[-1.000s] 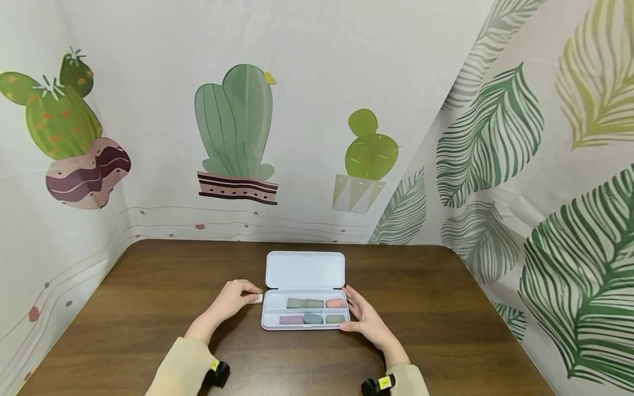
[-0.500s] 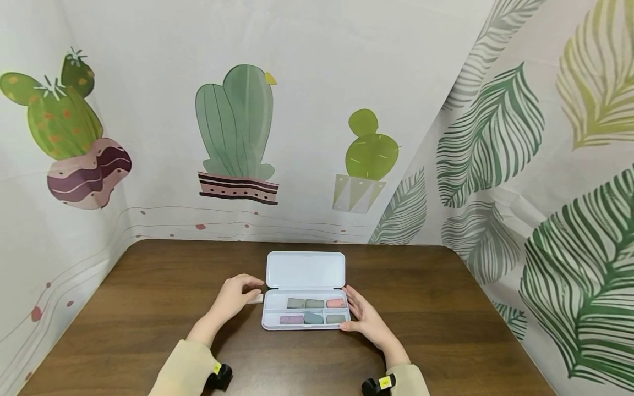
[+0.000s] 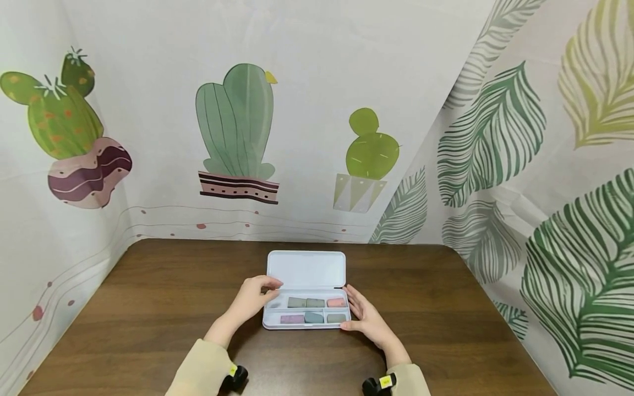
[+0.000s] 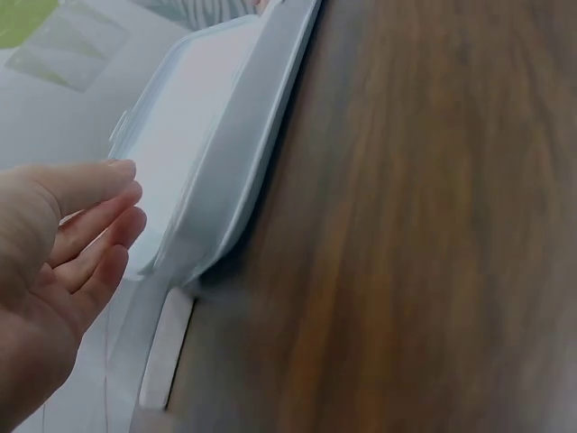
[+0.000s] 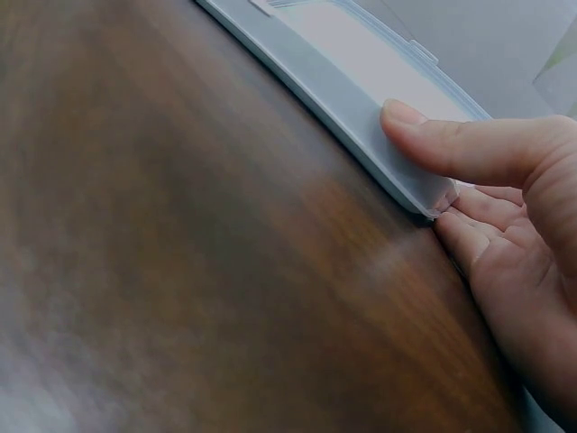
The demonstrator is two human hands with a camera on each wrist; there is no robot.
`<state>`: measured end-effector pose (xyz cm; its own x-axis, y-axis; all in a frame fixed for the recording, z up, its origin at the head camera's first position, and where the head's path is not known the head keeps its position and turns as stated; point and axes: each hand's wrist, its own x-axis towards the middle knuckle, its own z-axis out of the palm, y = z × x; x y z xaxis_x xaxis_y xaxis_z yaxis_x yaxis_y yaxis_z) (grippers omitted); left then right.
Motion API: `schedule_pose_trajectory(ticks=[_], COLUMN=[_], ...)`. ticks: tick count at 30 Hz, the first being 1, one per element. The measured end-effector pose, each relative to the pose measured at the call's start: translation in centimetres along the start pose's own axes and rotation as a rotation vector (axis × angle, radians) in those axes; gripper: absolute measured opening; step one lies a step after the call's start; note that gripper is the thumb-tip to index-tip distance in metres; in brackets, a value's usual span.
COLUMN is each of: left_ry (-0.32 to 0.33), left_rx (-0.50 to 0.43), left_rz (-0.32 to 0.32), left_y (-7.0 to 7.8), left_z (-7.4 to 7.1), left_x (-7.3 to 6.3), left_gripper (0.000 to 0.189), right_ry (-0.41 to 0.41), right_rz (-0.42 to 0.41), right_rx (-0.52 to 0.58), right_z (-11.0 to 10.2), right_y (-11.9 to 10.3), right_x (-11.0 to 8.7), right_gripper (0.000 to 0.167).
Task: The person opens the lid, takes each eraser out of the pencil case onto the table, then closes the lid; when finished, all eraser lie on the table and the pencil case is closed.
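A light-blue pencil case (image 3: pixel 274 326) lies on the table with its lid (image 3: pixel 307 268) raised behind it. Several small coloured blocks sit in its compartments, among them a pink block (image 3: pixel 335 302), a purple block (image 3: pixel 292 319) and a blue block (image 3: pixel 313 318). My left hand (image 3: pixel 251 298) hovers over the case's left end, fingers loosely bent and holding nothing. Outside that end lies a flat white block (image 4: pixel 167 347), hidden behind the hand in the head view. My right hand (image 3: pixel 367 319) grips the case's right end, thumb (image 5: pixel 433 140) against the front wall.
The case stands near the middle of a dark wooden table (image 3: pixel 173 286). Behind the table hangs a white cloth (image 3: pixel 307 110) printed with cacti and leaves. A black strap camera (image 3: pixel 378 385) is on the right wrist, another (image 3: pixel 238 378) on the left.
My left hand has let go of the white block, leaving it beside the case, and has moved right over the case's left end. The right hand keeps its hold.
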<state>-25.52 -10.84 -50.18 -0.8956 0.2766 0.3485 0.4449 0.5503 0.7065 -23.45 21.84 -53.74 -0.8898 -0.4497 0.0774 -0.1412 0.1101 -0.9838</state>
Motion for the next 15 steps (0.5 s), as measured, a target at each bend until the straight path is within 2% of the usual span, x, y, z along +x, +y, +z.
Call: schedule_pose_trajectory(ticks=[4,9,15], left_ry=[-0.043,-0.108,-0.142], left_rx=[0.027,0.002,0.01], left_rz=[0.006,-0.006,-0.008], left_y=[0.7,1.4,1.9], left_z=[0.7,1.5,2.2], left_x=[0.2,0.4,0.5], left_gripper=[0.015,0.019,0.022], right_ry=[-0.007,-0.008,-0.006], right_rz=[-0.011,-0.017,-0.006], right_rx=[0.01,0.017,0.017], right_z=[-0.1,-0.1,-0.1], right_y=[0.2,0.2,0.1], right_x=[0.1,0.1,0.0], right_gripper=[0.1,0.1,0.1])
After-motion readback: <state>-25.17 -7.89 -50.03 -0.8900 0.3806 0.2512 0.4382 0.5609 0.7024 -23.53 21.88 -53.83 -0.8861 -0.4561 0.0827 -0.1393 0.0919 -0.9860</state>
